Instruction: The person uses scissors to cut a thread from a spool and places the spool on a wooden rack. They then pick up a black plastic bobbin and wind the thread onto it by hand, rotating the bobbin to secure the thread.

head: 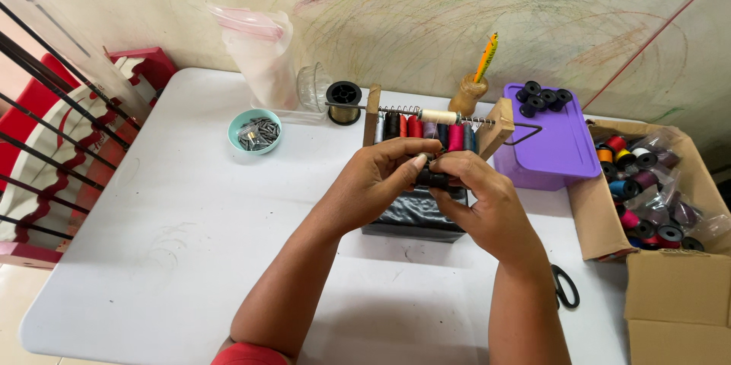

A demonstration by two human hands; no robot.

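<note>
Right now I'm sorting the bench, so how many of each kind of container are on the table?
Teal bowl holding small metal pieces: 1
Purple lidded box with black spools on top: 1
Cardboard box of thread spools: 1
Wooden pot holding a pencil: 1
Total: 4

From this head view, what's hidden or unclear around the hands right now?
- Small dark spool: mostly covered by the left hand and right hand; its shape and thread end can't be made out.
- Black box: top hidden by both hands.
- Scissors: blades hidden behind the right forearm.
- Cardboard box: cut off by the right and bottom edges.
- Bowl: its small metal pieces are too small to identify.
</note>
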